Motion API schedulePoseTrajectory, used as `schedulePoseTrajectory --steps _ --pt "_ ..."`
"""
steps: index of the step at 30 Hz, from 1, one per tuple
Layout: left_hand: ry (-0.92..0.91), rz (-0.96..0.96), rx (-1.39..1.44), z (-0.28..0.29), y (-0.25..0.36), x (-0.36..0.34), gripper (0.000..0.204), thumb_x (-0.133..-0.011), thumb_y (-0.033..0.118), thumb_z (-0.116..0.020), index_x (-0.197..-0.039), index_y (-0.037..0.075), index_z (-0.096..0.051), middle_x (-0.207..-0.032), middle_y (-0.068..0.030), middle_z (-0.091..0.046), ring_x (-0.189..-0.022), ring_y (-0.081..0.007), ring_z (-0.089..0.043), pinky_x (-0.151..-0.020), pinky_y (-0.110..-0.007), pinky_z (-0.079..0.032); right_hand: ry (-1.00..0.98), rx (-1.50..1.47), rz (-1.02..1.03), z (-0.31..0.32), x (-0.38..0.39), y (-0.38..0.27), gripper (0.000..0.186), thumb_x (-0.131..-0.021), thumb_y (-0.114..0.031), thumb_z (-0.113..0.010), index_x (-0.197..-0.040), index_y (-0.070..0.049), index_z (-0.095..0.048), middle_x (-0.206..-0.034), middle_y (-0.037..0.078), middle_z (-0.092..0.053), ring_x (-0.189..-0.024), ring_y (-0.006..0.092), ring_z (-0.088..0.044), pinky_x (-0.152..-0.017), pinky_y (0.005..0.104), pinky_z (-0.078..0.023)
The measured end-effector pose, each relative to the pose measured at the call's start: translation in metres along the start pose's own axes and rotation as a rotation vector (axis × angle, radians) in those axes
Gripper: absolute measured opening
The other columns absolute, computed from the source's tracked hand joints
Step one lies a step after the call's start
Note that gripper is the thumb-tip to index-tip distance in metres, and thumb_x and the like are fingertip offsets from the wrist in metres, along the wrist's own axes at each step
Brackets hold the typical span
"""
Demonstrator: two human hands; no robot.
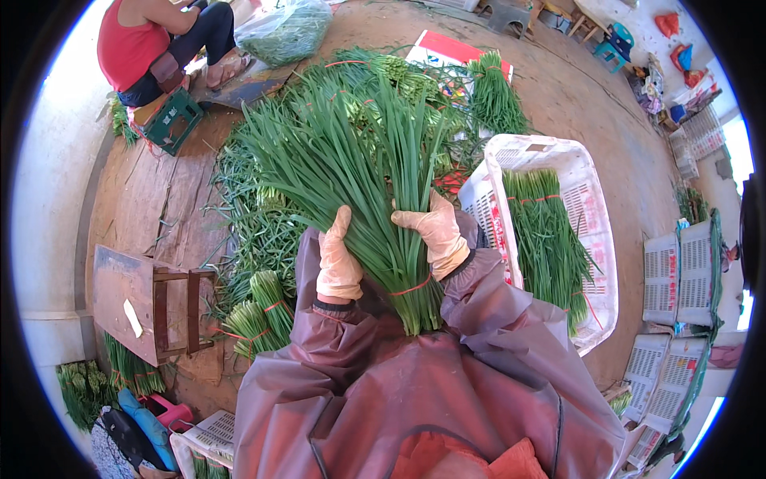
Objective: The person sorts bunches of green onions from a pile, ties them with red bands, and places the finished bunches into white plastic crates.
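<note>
A large bunch of long green leafy stalks (359, 176), tied near its pale lower end with a red band (411, 289), stands upright in my lap. My left hand (338, 259), in a pale rubber glove, grips its left side with the thumb up. My right hand (435, 231), gloved alike, grips the right side, thumb lying across the leaves. The stalk ends rest against my purplish waterproof apron (399, 399). Behind the bunch lies a heap of loose leaves and tied bundles (247, 199). More banded bundles (259, 315) lie by my left knee.
A white crate (590, 247) holding bundles stands at right. A wooden stool (128, 295) lies at left. A person in a red top (140, 44) sits on a green crate (171, 124) at upper left, beside a plastic bag (283, 32). Stacked crates (678, 271) line the far right.
</note>
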State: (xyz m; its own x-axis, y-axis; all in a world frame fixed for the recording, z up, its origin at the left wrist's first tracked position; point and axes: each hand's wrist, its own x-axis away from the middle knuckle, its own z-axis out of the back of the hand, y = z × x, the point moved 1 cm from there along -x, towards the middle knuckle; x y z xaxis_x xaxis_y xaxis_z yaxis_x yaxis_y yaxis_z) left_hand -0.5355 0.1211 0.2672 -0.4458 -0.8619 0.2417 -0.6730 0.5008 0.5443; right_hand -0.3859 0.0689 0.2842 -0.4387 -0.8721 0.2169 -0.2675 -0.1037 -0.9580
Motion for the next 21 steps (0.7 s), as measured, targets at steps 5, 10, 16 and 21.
schedulePoseTrajectory --steps 5,10,16,21 --pt "0.053 -0.004 -0.101 -0.002 0.002 -0.001 0.049 -0.091 0.031 -0.058 -0.127 -0.002 -0.048 -0.121 -0.0151 -0.058 -0.106 -0.0271 -0.06 -0.095 -0.04 -0.047 -0.09 -0.084 -0.004 0.001 0.002 0.0 0.066 -0.071 -0.011 -0.08 -0.127 0.004 -0.048 -0.112 0.013 -0.061 -0.1 0.0189 -0.059 -0.088 0.0301 -0.047" --pt "0.132 0.073 -0.052 -0.005 0.005 -0.008 0.048 -0.091 0.033 -0.059 -0.124 -0.001 -0.051 -0.114 -0.0135 -0.063 -0.093 -0.0266 -0.065 -0.084 -0.038 -0.053 -0.202 0.425 0.153 0.025 0.022 0.02 0.119 -0.063 -0.034 -0.086 -0.146 0.005 -0.009 -0.141 0.022 -0.038 -0.129 0.0269 -0.04 -0.105 0.0343 -0.033" --pt "0.155 -0.019 -0.358 -0.038 0.006 -0.018 0.053 -0.09 0.024 -0.062 -0.134 0.001 -0.042 -0.115 -0.0117 -0.062 -0.098 -0.0233 -0.063 -0.091 -0.033 -0.048 -0.249 0.11 -0.198 0.016 0.025 0.026 0.085 -0.065 -0.015 -0.081 -0.135 0.0 -0.035 -0.116 0.013 -0.059 -0.098 0.0236 -0.062 -0.087 0.0361 -0.051" --pt "-0.013 -0.564 -0.937 -0.012 0.028 -0.007 0.057 -0.087 0.013 -0.065 -0.137 0.004 -0.04 -0.14 -0.0132 -0.035 -0.126 -0.0195 -0.038 -0.104 -0.033 -0.033 -0.442 -0.584 -0.508 0.061 -0.003 0.011 0.073 -0.078 -0.04 -0.072 -0.132 -0.001 -0.043 -0.122 0.02 -0.056 -0.104 0.0284 -0.061 -0.085 0.0408 -0.054"
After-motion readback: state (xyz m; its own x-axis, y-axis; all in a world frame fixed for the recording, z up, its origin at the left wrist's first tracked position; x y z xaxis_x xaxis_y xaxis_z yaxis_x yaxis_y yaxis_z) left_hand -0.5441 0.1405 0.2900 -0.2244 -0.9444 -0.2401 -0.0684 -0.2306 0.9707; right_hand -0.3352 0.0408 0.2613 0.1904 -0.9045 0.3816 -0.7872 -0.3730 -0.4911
